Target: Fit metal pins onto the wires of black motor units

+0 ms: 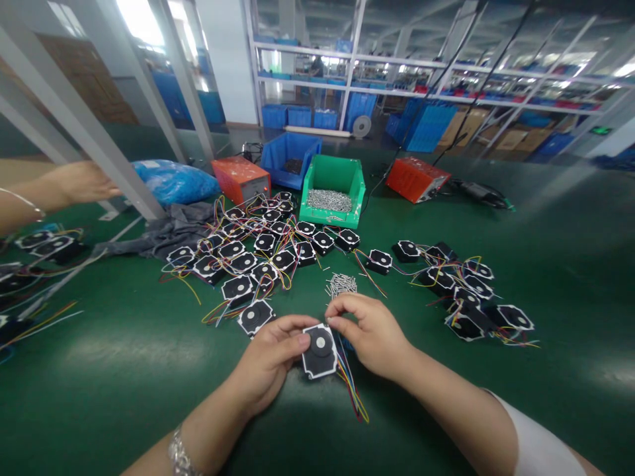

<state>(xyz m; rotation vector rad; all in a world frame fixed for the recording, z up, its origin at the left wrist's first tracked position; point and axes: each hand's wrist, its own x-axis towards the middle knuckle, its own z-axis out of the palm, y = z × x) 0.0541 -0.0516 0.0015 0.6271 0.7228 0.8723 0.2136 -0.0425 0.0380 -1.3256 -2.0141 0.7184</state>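
My left hand point(272, 360) is closed around the side of a small square stepper motor point(319, 360), its thumb on the dark top face with the white rim and round centre. Coloured wires trail from the motor's right side. Thumb and forefinger of my right hand point(370, 334) pinch together at the motor's upper right corner, on what looks like a screw, mostly hidden by the fingertips. Just beyond my hands lies a loose pile of silver screws point(341, 284). Several more wired motors point(243, 262) lie crowded together to the left of the pile.
A green bin point(331, 217) of screws stands behind the pile, beside a blue bin point(288, 155). Orange boxes point(415, 178) flank them. More motors point(466, 297) lie at right. At left are a grey cloth point(173, 231), a metal post and another person's hand point(82, 184).
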